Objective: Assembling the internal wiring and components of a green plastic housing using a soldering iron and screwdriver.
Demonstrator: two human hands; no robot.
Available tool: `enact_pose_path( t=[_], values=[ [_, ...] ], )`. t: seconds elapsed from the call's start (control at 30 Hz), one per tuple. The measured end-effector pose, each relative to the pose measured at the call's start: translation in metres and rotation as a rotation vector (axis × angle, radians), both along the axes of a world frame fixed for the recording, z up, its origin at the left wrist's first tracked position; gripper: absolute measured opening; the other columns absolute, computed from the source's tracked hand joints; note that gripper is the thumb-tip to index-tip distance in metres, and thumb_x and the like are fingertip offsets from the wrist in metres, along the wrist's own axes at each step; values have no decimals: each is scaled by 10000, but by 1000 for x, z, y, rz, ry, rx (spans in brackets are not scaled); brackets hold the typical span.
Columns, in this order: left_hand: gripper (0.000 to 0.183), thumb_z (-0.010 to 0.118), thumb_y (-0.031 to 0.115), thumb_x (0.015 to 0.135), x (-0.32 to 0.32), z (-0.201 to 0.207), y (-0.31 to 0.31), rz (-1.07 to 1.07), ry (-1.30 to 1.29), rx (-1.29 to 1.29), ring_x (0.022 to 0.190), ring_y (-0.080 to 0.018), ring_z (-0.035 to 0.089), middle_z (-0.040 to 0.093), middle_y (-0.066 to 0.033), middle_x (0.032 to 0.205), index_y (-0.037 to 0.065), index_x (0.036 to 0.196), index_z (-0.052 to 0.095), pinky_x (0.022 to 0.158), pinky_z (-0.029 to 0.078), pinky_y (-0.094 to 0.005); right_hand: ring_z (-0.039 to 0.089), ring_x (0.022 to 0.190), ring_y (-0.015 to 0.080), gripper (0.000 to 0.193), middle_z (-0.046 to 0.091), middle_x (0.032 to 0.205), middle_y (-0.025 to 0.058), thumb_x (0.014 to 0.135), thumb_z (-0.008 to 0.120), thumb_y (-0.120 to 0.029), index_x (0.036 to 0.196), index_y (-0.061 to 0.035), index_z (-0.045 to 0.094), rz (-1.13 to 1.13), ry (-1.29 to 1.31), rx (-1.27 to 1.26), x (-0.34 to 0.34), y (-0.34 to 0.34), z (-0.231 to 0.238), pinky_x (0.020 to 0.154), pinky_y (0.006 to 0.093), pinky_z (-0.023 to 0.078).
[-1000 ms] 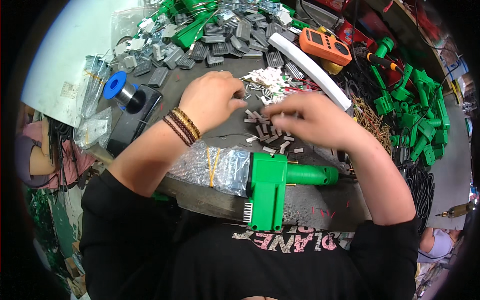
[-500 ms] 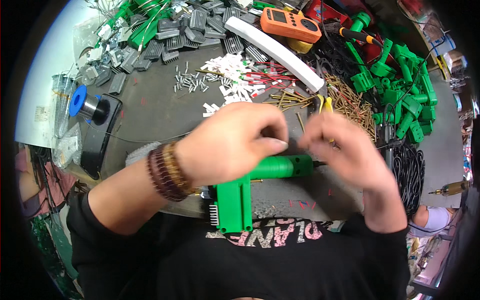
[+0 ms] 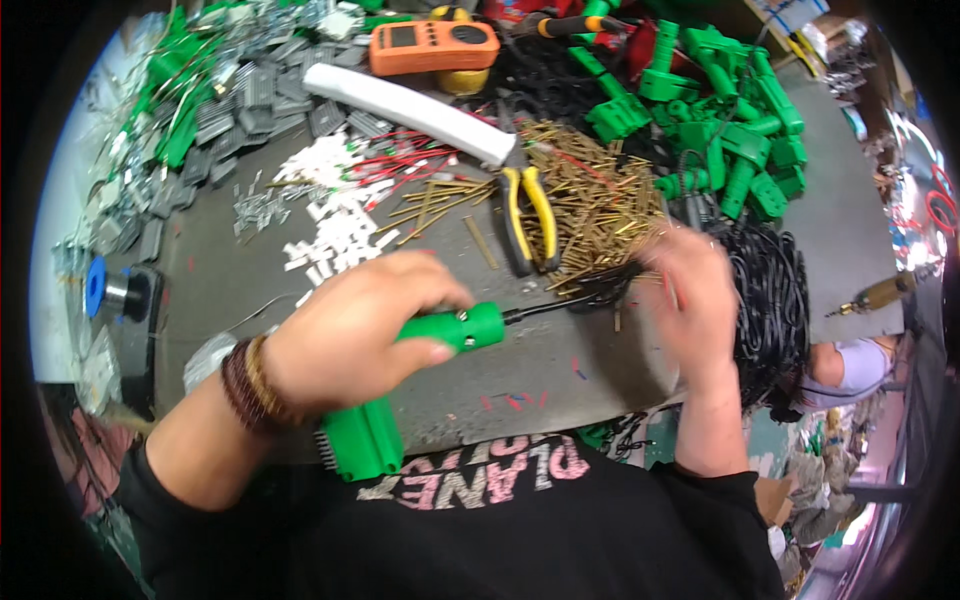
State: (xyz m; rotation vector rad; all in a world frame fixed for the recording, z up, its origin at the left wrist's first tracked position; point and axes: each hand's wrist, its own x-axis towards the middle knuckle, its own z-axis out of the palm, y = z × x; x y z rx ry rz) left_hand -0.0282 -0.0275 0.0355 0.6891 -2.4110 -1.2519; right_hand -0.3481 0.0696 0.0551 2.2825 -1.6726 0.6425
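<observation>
My left hand (image 3: 340,330) is closed round the handle of a green plastic tool (image 3: 365,440). The tool's block-shaped body, with a row of pale teeth on its left side, hangs below the hand over the table's near edge. From the handle's right end runs a black cable (image 3: 545,309), bunched up near the fingertips of my right hand (image 3: 695,305). Motion smears those fingers, so their grip on the cable is unclear. Beyond the cable lie yellow-and-black pliers (image 3: 541,215) and a heap of long brass-coloured screws (image 3: 595,195).
White connectors (image 3: 335,215), red wires and small silver screws lie mid-table. Grey finned blocks (image 3: 250,95) are heaped far left, green plastic parts (image 3: 735,130) far right. An orange meter (image 3: 435,48), a white bar (image 3: 410,112), a solder spool (image 3: 110,290) and black cable coils (image 3: 770,300) surround these.
The view has shifted, so the table's things appear further left. My left hand now wraps the tool's handle, which it was above before. My right hand has moved away from the left, beside the cable.
</observation>
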Motion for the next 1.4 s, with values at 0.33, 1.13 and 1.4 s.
enact_pose_path(
  t=[0.33, 1.13, 1.4],
  values=[
    [461, 774, 188, 745, 5, 1, 20, 64, -79, -364, 928, -340, 650, 672, -113, 997, 83, 1179, 663, 804, 524, -424, 578, 1158, 357, 635, 541, 1288, 178, 756, 815, -147, 1323, -60, 540, -547, -32, 120, -108, 29, -31, 925, 426, 519],
    [470, 740, 367, 811, -8, 1, 31, 138, -378, -473, 739, -271, 661, 608, -74, 774, 200, 1244, 669, 664, 526, -397, 629, 687, 191, 670, 594, 947, 96, 784, 854, -130, 1303, -124, 431, 749, -1514, 183, 114, -27, 32, 629, 380, 555],
    [412, 691, 399, 858, -15, 10, 32, 116, -608, -411, 801, -243, 689, 651, -60, 850, 219, 1228, 672, 695, 541, -377, 607, 695, 183, 681, 574, 972, 66, 780, 798, -50, 1354, -95, 434, 1014, -1089, 396, 107, -43, 42, 637, 355, 509]
  ],
)
